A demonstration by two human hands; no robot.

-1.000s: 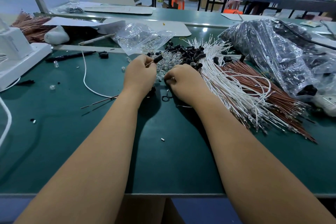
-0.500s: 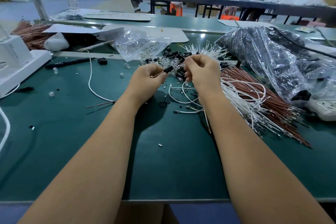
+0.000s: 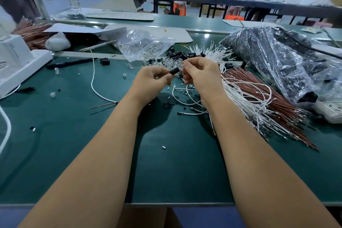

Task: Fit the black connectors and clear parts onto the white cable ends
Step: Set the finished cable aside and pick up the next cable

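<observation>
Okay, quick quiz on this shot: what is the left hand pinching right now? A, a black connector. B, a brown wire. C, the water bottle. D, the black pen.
A: the left hand pinches a small black connector at its fingertips, held up against the right hand; the black pen lies untouched on the table.

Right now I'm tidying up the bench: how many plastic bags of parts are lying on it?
2. A small clear bag lies behind the hands at centre; a large bag of black parts sits on the right. More could be hidden behind that one.
</observation>
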